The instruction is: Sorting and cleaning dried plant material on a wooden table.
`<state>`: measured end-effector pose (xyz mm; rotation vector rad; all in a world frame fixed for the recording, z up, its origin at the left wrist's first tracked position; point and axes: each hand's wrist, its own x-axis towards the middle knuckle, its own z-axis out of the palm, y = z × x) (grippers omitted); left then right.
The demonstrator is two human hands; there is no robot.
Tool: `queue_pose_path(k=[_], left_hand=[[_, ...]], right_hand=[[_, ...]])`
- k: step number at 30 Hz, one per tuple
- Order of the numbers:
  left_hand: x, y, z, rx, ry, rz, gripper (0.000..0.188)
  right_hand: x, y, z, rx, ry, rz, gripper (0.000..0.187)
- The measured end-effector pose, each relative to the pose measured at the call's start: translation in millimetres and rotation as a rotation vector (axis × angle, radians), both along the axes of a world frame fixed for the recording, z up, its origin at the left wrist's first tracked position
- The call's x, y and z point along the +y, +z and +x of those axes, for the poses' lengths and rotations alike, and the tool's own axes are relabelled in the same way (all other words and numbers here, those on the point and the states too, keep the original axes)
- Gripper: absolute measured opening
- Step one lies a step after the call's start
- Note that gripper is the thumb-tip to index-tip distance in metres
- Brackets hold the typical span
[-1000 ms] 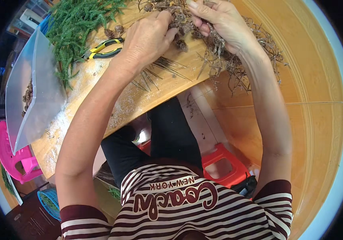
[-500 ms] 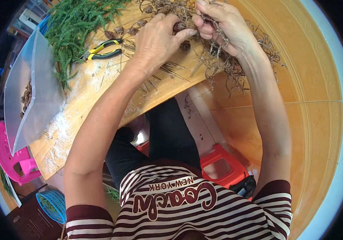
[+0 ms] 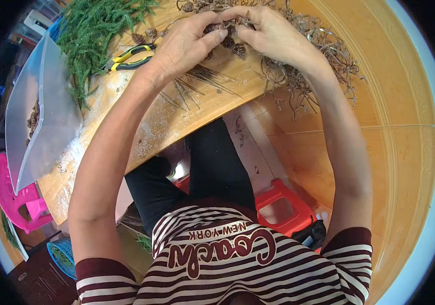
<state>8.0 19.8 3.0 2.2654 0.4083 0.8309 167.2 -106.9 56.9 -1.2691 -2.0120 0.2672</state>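
At the far side of the wooden table (image 3: pixel 171 134), my two hands meet over a small bunch of brown pinecones (image 3: pixel 238 50). My left hand (image 3: pixel 189 44) is closed, thumb and fingers pinching the bunch from the left. From the other side my right hand (image 3: pixel 278 38) grips it, thumb and bent fingers closed around its top. The exact grip points are partly hidden by my fingers. Thin dark stems (image 3: pixel 202 76) lie loose below my left hand. Beside my right wrist spreads a tangled pile of dry brown twigs (image 3: pixel 329 51).
Yellow-and-black pliers (image 3: pixel 133 65) lie left of my left hand, next to green fir sprigs (image 3: pixel 85 46). A clear plastic bin (image 3: pixel 57 122) with brown cones stands at the left edge. White powder dusts the table. Below are a red stool (image 3: pixel 283 203) and pink chair (image 3: pixel 11 198).
My right hand has moved left and down toward my left hand, and my fingers now close together on the bunch. My left hand has shifted slightly left. The twig pile shows more openly.
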Motion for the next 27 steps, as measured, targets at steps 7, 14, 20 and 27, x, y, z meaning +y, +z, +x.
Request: queue_pose_path(k=[7,14,20,27], left_hand=[[1.4,15.9,-3.5,-0.044,-0.043,0.161,0.026],[-3.2,22.8,3.9,0.373,0.293,0.238,0.028],[-4.3,3.4,8.3,0.189,0.254,0.378,0.024],[4.6,5.7,9.0,0.199,0.223,0.346,0.024]], right_hand=[[27.9,13.7,-3.0,-0.23,-0.203,-0.205,0.023],[40.3,9.4,-10.4,-0.375,-0.359,-0.32,0.017],[48.2,-31.2,8.2,-0.397,-0.333,-0.094,0.016],[50.2,-30.1,6.9,-0.375,-0.364,-0.103,0.014]])
